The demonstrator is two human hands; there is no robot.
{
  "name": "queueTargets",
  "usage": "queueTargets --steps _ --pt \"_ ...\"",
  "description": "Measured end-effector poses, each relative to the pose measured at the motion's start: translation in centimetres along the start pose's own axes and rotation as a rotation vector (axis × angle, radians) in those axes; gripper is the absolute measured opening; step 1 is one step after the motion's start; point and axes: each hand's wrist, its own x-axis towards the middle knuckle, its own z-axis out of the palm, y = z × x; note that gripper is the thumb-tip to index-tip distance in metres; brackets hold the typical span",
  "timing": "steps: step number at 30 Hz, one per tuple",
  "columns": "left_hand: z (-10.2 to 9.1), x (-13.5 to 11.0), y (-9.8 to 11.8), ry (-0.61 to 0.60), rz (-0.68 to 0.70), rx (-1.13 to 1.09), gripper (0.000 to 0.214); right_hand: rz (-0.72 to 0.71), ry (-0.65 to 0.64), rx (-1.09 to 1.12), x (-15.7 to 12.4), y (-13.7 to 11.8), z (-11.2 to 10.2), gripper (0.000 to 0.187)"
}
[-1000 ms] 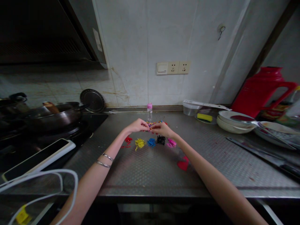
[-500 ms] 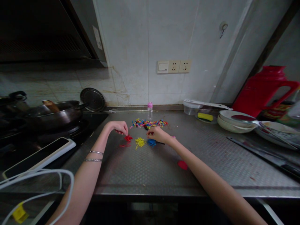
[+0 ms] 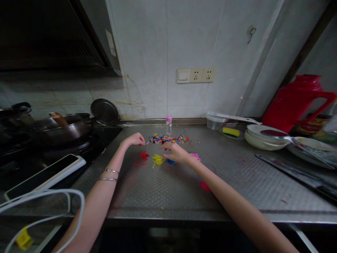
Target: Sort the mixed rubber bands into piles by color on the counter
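Note:
A mixed strip of thin coloured strands [image 3: 168,138], which look like small rubber bands, lies toward the back of the metal counter. My left hand [image 3: 135,139] is just left of that strip, with fingertips pinched together; anything in them is too small to see. Below it sits a red pile [image 3: 143,155] with a few loose red bands. My right hand [image 3: 175,153] hovers with fingers stretched apart, over the blue pile [image 3: 170,162] and beside the yellow pile [image 3: 158,160]. It partly hides the blue pile. A pink pile [image 3: 195,156] shows behind my right wrist.
A small clear bottle with a pink cap [image 3: 169,120] stands behind the strip. A red item [image 3: 204,186] lies by my right forearm. Bowls [image 3: 265,138], a yellow sponge [image 3: 231,132] and a knife [image 3: 292,172] are right; a pan [image 3: 65,128] and white cable [image 3: 79,211] left.
My left hand has risen from the red pile toward the mixed strip. My right hand has shifted slightly down and its fingers have spread, covering more blue bands and uncovering the pink pile.

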Motion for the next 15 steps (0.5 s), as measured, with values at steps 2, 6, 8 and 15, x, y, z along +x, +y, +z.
queueTargets --steps 2,6,8,15 --pt "0.8 0.8 -0.2 0.154 -0.018 0.053 0.016 0.037 0.059 -0.031 -0.1 1.1 -0.7 0.028" --pt "2.0 1.5 -0.2 0.321 -0.09 0.115 0.018 0.171 0.169 -0.097 -0.8 3.9 -2.5 0.025" --pt "2.5 1.5 -0.1 0.314 -0.108 0.129 0.02 0.276 0.211 -0.121 -1.4 5.5 -3.4 0.024" --pt "3.4 1.4 -0.2 0.301 -0.119 0.167 0.029 0.497 0.343 -0.199 -4.4 10.1 -5.6 0.025"
